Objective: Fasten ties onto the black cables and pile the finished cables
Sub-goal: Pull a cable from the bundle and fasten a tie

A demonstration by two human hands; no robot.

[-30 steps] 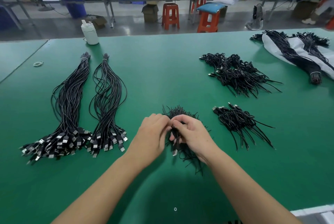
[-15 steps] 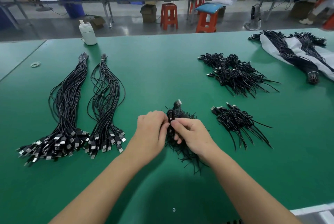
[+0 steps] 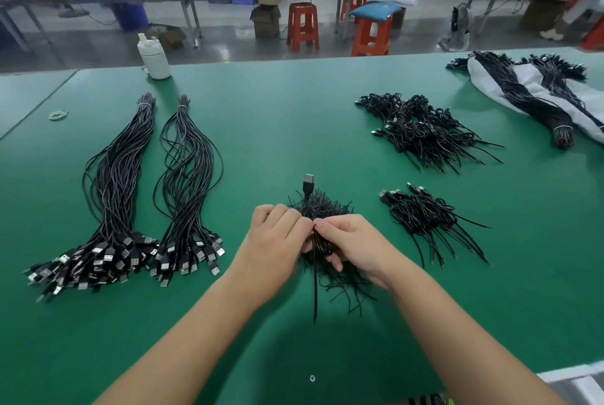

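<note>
Near the desk's [image 3: 294, 117] front edge, both hands pinch one cable [image 3: 308, 185] over the ties [image 3: 330, 205]: left hand [image 3: 277, 238] and right hand [image 3: 353, 244] seem mid-twist. Next, probably, it joins the pile [image 3: 425, 218] rightward.

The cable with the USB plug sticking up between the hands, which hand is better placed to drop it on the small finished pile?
Probably the right hand: the small pile lies just to its right, while the left hand would have to cross over.
</note>
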